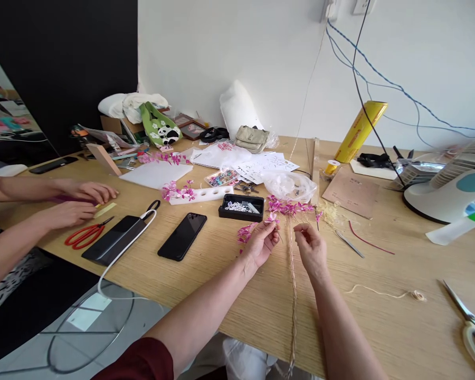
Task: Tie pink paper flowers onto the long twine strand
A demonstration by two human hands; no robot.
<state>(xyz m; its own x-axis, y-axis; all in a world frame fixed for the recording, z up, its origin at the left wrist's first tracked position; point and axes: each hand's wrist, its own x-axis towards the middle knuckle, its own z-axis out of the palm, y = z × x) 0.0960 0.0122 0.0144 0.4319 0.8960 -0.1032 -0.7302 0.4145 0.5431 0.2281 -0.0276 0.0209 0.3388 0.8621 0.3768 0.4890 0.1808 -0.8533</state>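
My left hand (262,244) is closed, pinching a small pink artificial flower (273,217) by its thin stem between thumb and fingers. Across a narrow gap, my right hand (312,253) has its fingers curled and pressed together; anything in them is too small to make out. Between the two hands a braided straw-coloured cord (292,287) runs down the table and over its front edge. At the cord's far end lies a cluster of pink flowers (285,206). More pink flowers (245,233) lie beside my left wrist, partly hidden by it.
Beyond my left hand is a black tray (241,213) of small pieces. A phone (182,236) and red-handled scissors (89,235) lie left, near a co-worker's hands (77,211). Tweezers (350,245), large scissors (474,332) and a fan (451,184) are to the right.
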